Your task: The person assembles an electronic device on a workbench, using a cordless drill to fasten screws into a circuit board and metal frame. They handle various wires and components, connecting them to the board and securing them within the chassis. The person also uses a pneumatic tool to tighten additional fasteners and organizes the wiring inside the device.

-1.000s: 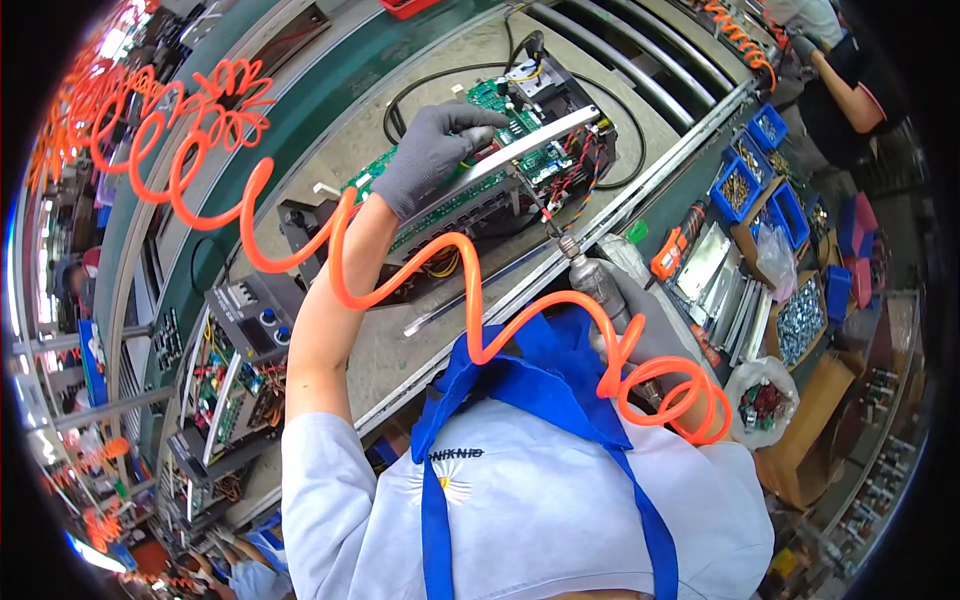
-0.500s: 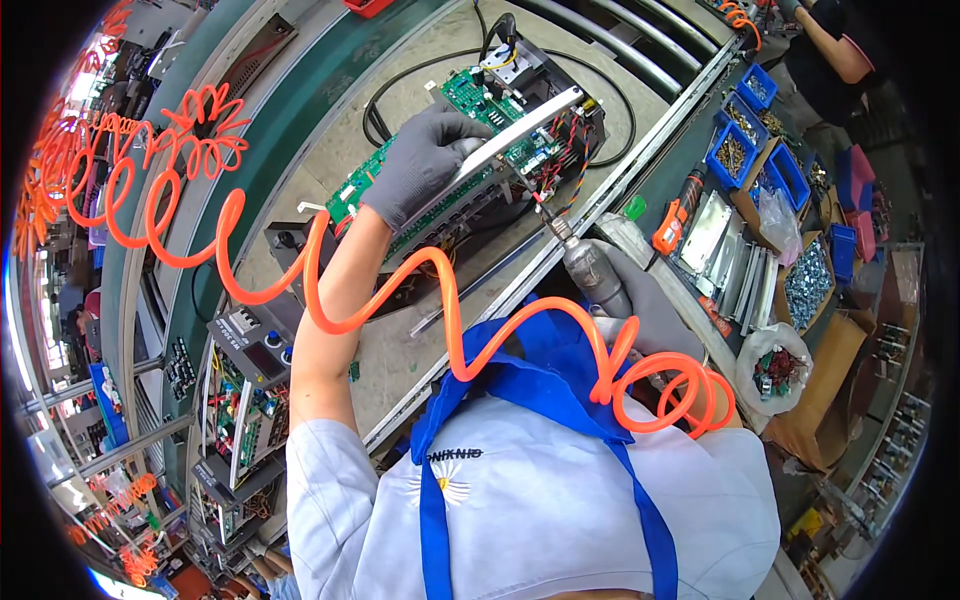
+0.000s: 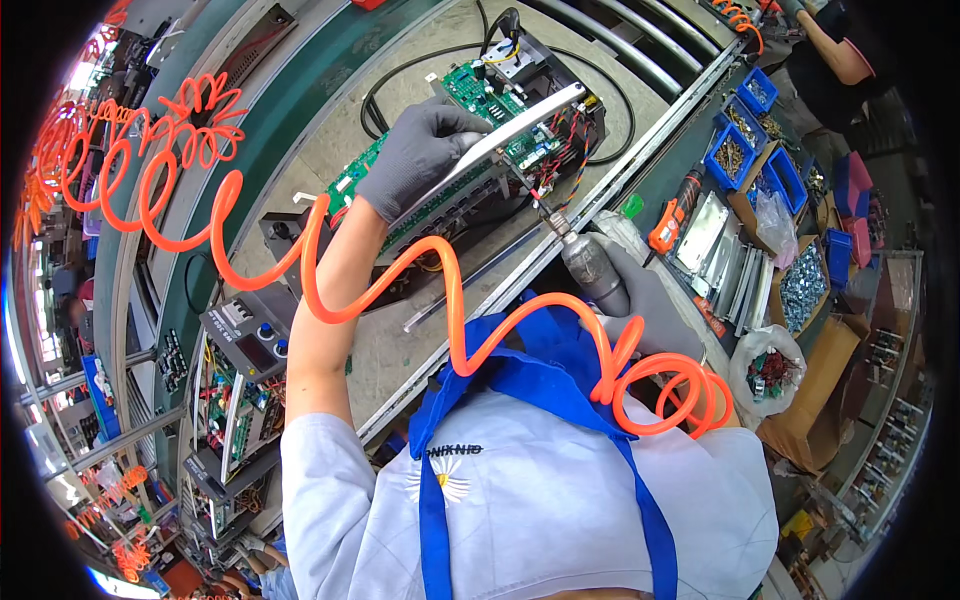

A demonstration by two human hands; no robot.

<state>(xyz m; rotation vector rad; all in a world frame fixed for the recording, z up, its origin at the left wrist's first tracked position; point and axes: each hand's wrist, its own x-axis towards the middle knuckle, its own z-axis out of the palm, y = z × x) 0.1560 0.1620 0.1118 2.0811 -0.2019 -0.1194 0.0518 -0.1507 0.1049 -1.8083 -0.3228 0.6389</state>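
My gloved left hand (image 3: 422,160) is closed on a pale metal bar (image 3: 525,126) that runs along the top of an open electronic unit. Green circuit boards (image 3: 478,90) and bundles of coloured wires (image 3: 572,150) show inside the unit. In my gloved right hand (image 3: 650,300) is a grey pneumatic screwdriver (image 3: 592,268), its bit pointing at the side of the unit below the bar. Whether the bit touches a screw is too small to tell. An orange coiled air hose (image 3: 450,300) crosses in front of my left forearm toward my right hand.
Right of me, a bench carries blue bins (image 3: 730,155) of screws, an orange-and-black power tool (image 3: 676,215), metal strips (image 3: 735,275) and a bag of small parts (image 3: 768,365). Another unit (image 3: 245,350) stands at the left. A co-worker's arm (image 3: 835,50) shows at the far right.
My view has shifted slightly. Both hands keep their grips, and the screwdriver stays at nearly the same spot beside the unit.
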